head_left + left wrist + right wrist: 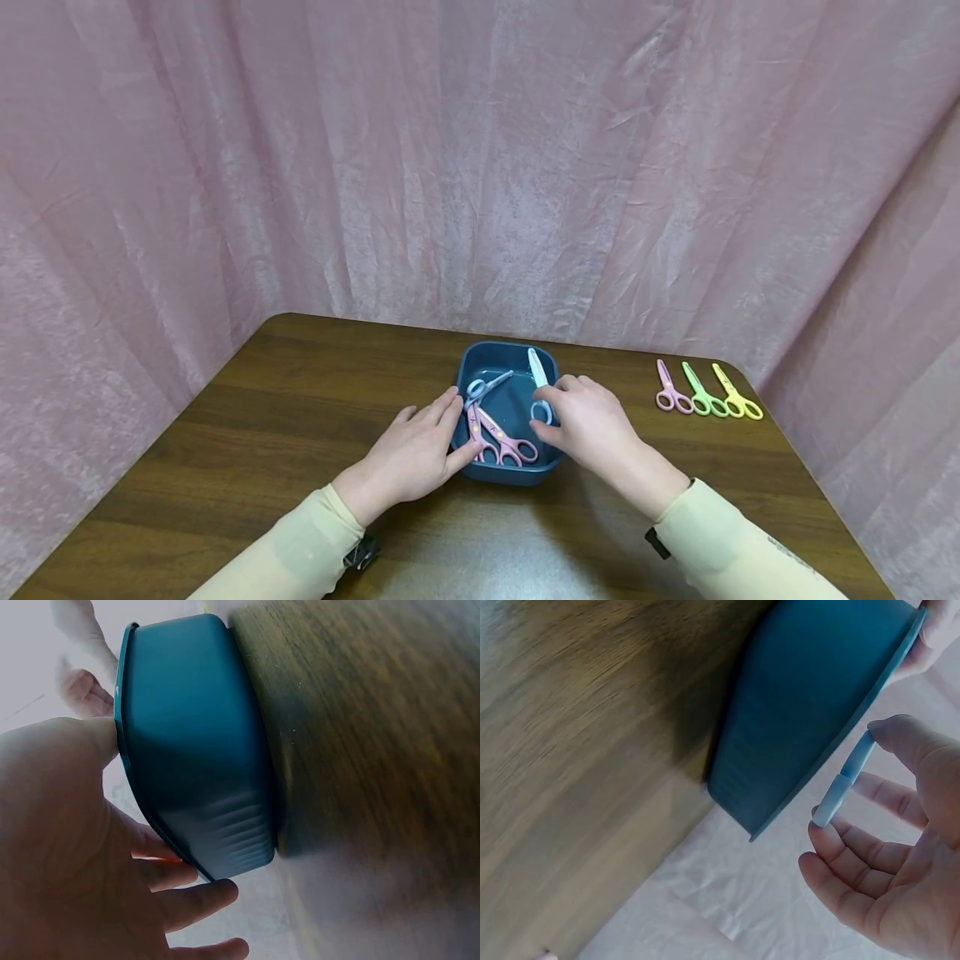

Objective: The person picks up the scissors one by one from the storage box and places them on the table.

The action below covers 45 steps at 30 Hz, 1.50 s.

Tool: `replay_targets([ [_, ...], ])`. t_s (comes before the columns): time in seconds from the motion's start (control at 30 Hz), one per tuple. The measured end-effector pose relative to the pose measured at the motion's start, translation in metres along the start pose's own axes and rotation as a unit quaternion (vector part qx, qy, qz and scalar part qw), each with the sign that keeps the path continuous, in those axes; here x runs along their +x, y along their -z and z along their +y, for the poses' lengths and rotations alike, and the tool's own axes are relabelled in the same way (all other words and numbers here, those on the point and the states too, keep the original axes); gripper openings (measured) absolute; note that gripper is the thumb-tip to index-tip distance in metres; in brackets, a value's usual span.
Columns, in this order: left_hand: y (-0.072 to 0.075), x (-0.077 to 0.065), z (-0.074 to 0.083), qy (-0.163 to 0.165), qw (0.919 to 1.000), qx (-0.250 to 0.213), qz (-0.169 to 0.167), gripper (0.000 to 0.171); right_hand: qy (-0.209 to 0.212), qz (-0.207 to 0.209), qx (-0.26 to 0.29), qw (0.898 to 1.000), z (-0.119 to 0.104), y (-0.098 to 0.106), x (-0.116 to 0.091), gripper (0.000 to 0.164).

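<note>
Left grip: your fingers lie nearly straight along the tub's left side, touching its rim.
Right grip: you pinch blue scissors between thumb and fingers, above the tub's right side.
Tub contents: second blue pair and two pink pairs, bunched toward the left.
Worktop: carries the tub; at right, third pink pair, green pair, yellow pair in a row.
Writing: tiny marks on the pink scissors, print on your right sleeve, unreadable.
</note>
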<state>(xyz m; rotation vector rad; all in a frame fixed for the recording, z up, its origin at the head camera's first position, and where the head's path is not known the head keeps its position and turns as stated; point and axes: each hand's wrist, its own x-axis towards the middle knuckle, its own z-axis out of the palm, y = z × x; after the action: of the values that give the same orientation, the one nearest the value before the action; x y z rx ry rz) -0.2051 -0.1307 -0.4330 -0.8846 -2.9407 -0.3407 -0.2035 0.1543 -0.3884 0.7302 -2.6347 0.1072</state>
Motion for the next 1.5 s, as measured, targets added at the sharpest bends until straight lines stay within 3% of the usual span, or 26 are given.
replay_targets([
  [0.53,0.000,-0.001,0.001,-0.001,0.9999,0.006,0.010,0.089,-0.016,0.058,-0.013,0.998,0.023,0.018,-0.028,0.028],
  [1.5,-0.001,0.000,0.001,0.000,0.9999,0.010,0.008,0.088,-0.041,0.043,-0.025,0.998,0.049,0.013,-0.075,0.026],
])
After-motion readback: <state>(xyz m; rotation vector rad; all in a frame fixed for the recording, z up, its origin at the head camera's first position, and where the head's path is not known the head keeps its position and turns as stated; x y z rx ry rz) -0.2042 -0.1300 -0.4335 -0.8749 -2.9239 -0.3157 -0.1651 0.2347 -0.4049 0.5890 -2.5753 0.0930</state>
